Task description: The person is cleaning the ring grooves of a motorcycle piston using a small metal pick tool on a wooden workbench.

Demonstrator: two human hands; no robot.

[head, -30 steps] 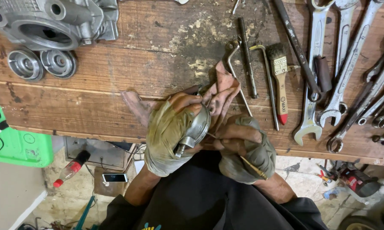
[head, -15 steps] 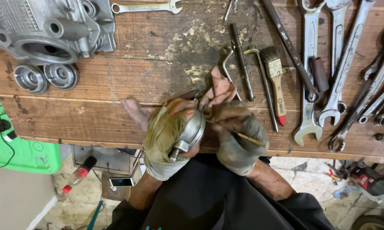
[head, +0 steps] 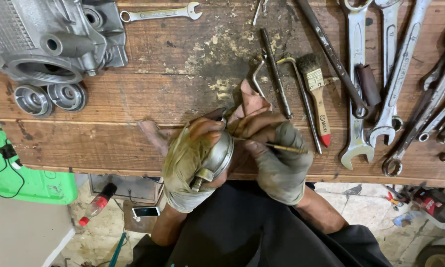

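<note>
My left hand (head: 185,165), in a dirty fingerless glove, grips a round metal piston (head: 218,158) at the front edge of the wooden workbench (head: 133,99). My right hand (head: 277,158), also gloved, holds a thin stick-like tool (head: 282,147) whose tip points at the piston's side. A pinkish rag (head: 252,105) lies on the bench just beyond both hands, partly hidden under them.
A grey engine casing (head: 49,39) sits at the far left with two round metal parts (head: 49,98) beside it. A combination wrench (head: 158,13) lies at the top. A paintbrush (head: 317,94), rods and several large wrenches (head: 380,84) fill the right side. A green object (head: 15,173) is at the left.
The view has shifted so the bench sits lower in frame. My hands stay together on the piston, and the right hand's tool has moved slightly along its side.
</note>
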